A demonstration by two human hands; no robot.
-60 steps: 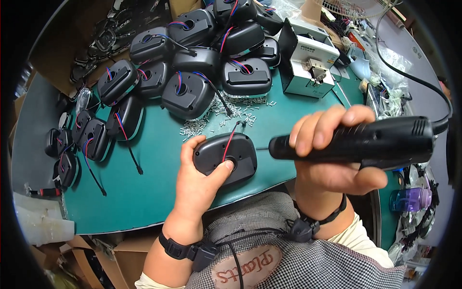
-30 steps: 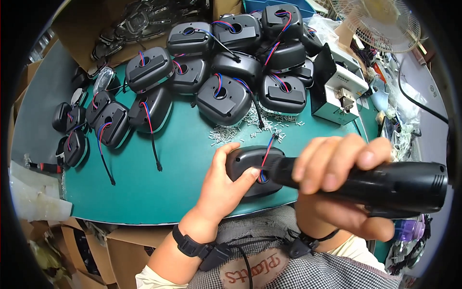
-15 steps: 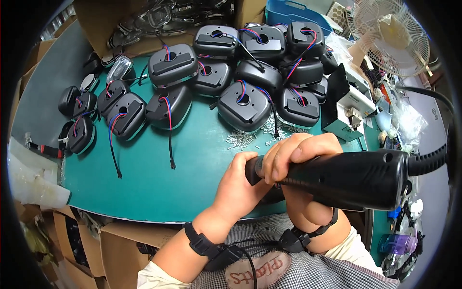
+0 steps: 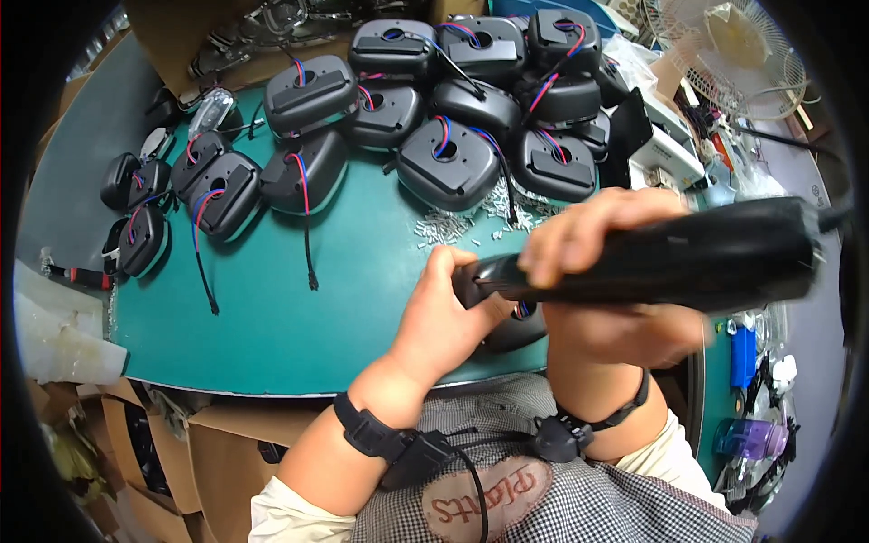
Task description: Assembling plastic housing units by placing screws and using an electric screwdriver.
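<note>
Being gripped by the right hand (image 4: 593, 228) is a black power tool (image 4: 706, 258), with its front end pointed toward the left hand (image 4: 445, 303). A black case (image 4: 518, 335) is held by the left hand, which is wrapped round its side. Part of it is hidden, so it cannot be told if the tool's tip is touching it. Just past the left hand, little silver screws (image 4: 442, 226) are spread on the green bench (image 4: 272, 353). Farther past both hands, more black cases (image 4: 457, 176) with red and blue wires (image 4: 304, 185) are heaped. A purple bottle (image 4: 753, 439) is seen right of the right hand.
</note>
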